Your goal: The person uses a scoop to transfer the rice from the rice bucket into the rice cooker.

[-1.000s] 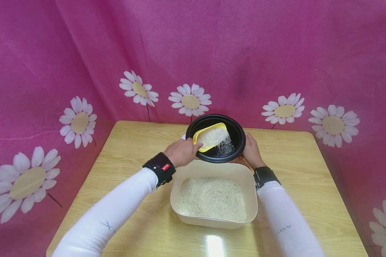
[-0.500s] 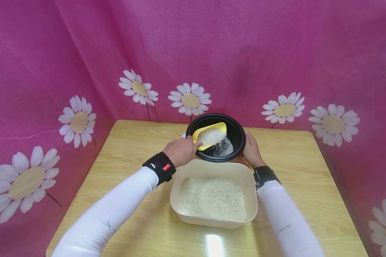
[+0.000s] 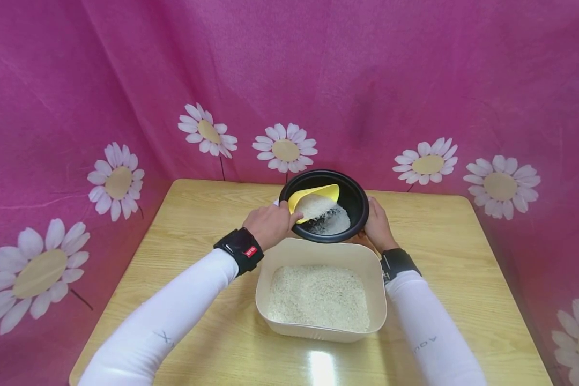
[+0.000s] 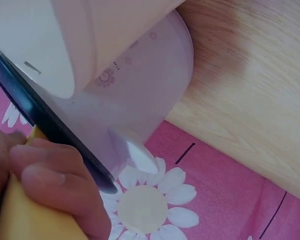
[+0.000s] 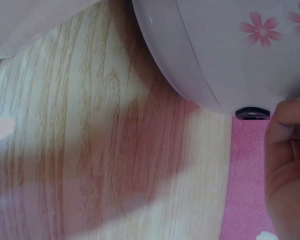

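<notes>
A yellow scoop (image 3: 325, 190) holding white rice (image 3: 314, 207) is tilted over a black pot (image 3: 357, 201). My left hand (image 3: 269, 226) grips the scoop at its left end, its fingers curled around yellow plastic in the left wrist view. Grains lie in a pile (image 3: 336, 220) on the pot's bottom. The pot sits in a pale rice cooker (image 5: 210, 50) with pink flowers and a black socket, seen in the right wrist view. My right hand (image 3: 378, 227) holds the cooker's right side; its fingertips are partly hidden.
A cream bin (image 3: 318, 335) of rice (image 3: 318, 297) stands just in front of the cooker. Both rest on a wooden table (image 3: 198, 311). Pink cloth (image 3: 342, 80) with daisies hangs behind and on both sides.
The scoop has been tipped further in my left hand, toward the lower right. Its rice has dwindled, and the pile in the pot has grown. My right hand stays put.
</notes>
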Demonstrator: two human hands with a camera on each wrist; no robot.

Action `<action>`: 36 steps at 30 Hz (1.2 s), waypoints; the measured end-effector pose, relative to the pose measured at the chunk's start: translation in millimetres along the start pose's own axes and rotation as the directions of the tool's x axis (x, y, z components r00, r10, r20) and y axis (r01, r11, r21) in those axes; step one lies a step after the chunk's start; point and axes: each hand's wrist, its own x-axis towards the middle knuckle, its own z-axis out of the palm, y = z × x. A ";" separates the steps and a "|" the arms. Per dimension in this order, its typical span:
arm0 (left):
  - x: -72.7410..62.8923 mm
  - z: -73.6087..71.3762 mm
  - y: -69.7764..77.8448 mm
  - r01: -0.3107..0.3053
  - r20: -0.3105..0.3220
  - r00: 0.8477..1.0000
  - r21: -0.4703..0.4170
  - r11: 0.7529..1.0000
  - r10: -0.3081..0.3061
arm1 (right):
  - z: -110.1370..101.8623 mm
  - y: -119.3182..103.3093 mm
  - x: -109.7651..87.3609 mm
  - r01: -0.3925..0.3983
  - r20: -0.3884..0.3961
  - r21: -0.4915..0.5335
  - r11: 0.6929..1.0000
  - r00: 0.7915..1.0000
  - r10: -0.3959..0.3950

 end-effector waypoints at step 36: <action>-3.6 -6.6 -8.0 -0.107 -0.262 0.951 0.212 0.971 0.162 | 1.7 30.2 18.8 0.045 -0.031 -0.032 0.998 0.998 -0.046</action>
